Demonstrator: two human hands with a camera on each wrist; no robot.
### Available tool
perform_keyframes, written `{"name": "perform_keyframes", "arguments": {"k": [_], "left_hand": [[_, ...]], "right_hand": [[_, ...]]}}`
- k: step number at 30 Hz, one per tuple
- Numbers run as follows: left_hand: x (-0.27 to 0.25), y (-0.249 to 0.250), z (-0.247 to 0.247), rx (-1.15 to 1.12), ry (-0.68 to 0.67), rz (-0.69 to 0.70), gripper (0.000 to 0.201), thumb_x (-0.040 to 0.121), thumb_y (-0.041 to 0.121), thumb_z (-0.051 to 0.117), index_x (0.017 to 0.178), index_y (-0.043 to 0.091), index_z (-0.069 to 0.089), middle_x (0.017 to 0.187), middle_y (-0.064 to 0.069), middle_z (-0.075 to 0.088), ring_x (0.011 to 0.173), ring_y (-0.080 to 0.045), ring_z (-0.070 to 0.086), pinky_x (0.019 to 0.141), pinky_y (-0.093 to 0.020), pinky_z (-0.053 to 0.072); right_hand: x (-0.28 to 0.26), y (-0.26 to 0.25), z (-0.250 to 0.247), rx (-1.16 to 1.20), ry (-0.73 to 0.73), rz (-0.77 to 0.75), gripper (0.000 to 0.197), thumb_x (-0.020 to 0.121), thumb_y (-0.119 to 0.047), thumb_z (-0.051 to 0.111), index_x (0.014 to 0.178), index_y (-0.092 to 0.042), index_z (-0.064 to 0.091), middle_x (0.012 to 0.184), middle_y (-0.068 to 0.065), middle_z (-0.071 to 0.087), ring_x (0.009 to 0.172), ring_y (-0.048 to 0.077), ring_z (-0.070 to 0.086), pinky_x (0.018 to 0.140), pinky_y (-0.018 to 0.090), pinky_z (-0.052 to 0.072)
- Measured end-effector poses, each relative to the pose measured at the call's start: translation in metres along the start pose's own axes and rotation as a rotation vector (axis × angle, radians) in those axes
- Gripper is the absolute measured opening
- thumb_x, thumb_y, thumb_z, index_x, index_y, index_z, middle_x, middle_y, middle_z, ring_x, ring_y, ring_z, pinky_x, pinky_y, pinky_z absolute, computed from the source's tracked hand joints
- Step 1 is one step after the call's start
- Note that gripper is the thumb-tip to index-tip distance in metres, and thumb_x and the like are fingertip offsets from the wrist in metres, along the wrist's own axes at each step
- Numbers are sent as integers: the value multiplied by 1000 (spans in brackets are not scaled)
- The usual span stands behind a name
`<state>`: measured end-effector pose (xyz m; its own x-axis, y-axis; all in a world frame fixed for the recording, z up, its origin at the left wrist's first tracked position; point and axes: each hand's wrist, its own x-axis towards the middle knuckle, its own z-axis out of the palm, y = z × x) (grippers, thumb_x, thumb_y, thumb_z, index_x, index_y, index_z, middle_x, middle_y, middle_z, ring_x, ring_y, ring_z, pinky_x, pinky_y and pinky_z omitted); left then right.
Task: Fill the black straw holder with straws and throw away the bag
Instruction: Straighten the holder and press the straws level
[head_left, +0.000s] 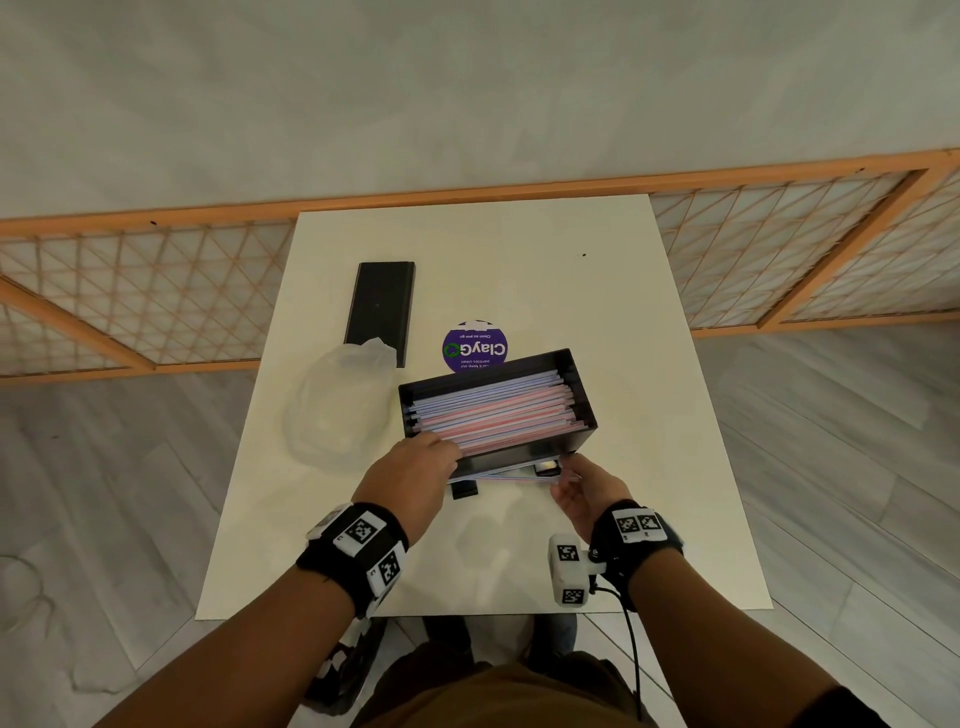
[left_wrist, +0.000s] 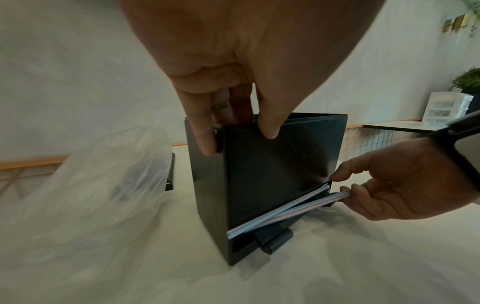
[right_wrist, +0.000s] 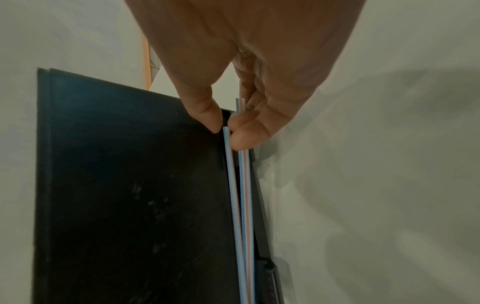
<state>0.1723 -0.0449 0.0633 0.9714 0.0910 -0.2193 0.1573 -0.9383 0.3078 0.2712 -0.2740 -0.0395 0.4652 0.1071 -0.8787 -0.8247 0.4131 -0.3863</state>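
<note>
The black straw holder (head_left: 519, 454) (left_wrist: 272, 168) (right_wrist: 124, 185) stands open-topped on the white table (head_left: 597, 291), packed with pink and blue striped straws (head_left: 493, 410). My left hand (head_left: 415, 473) (left_wrist: 233, 123) grips its near left top corner, thumb on the front wall and fingers over the rim. At the bottom front slot, my right hand (head_left: 576, 480) (left_wrist: 345, 185) (right_wrist: 226, 127) pinches the ends of a few straws (left_wrist: 298, 205) (right_wrist: 240, 185) sticking out. The empty clear plastic bag (head_left: 343, 405) (left_wrist: 85, 185) lies crumpled left of the holder.
The holder's black lid (head_left: 383, 306) lies flat at the back left, partly under the bag. A round purple sticker (head_left: 474, 345) sits behind the holder. A wooden lattice screen (head_left: 130, 291) runs behind the table. Bare table surface shows to the right and front.
</note>
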Motion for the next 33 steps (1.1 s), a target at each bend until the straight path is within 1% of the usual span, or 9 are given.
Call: {"name": "perform_keyframes", "arguments": {"k": [9,13,15,18,20,23,28,30,33], "left_hand": [[-1,-3,3,-32,50,19,17,99,17,54,110,20,67,111,4,55,98,-22,59,77,-42,56],[-9,-2,-4,-102,210,53,19,94,23,63,113,23,66,115,8,51,102,-13,51,79,-28,52],[-17,-4,-11,-218,385,-50,29,91,26,68,119,23,60,115,5,48,101,-11,48,83,-24,45],[-30,-18,-7,-515,528,-389,32,93,21,63,123,17,52,112,1,51,97,-15,55,81,-27,45],[-33,-30,6,-631,391,-618,26,95,20,58,119,16,50,106,-2,56,93,-23,59,78,-31,43],[-28,-47,36,-652,43,-751,21,96,21,55,116,15,51,99,-4,61,88,-24,61,77,-33,44],[-16,-48,68,-704,-234,-675,22,92,24,55,107,10,64,110,-16,69,102,-34,66,87,-43,53],[-17,-34,66,-747,-279,-616,21,92,22,55,106,9,66,108,-17,69,99,-33,68,79,-40,51],[-30,-19,51,-770,-272,-522,16,95,29,56,102,16,63,100,-6,69,93,-23,67,85,-40,51]], "right_hand": [[3,1,9,-223,83,-12,12,84,-4,76,86,-7,64,61,6,55,45,15,44,43,23,42],[7,1,12,-324,125,-12,12,84,-9,76,92,-9,67,70,10,56,53,18,46,46,26,45],[9,-1,13,-361,131,-13,10,86,-10,74,92,-9,66,72,11,54,56,19,47,49,28,46],[13,0,13,-381,136,-29,9,87,-10,73,92,-10,66,70,10,53,54,19,46,48,27,46],[13,2,12,-380,143,-44,10,87,-10,74,93,-7,66,68,10,53,54,19,47,48,26,47],[8,0,10,-367,149,-62,12,88,-9,75,89,-3,64,63,10,53,51,21,47,48,27,47],[-17,-4,8,-296,74,-89,6,94,-2,64,90,-6,61,76,8,56,60,18,54,49,22,51],[-33,-8,6,-302,27,-122,7,95,-1,60,93,-8,60,82,7,58,66,16,57,55,21,54],[-65,-22,2,-313,-56,-139,10,94,-3,66,85,-6,61,71,7,54,58,15,55,57,23,54]]}}
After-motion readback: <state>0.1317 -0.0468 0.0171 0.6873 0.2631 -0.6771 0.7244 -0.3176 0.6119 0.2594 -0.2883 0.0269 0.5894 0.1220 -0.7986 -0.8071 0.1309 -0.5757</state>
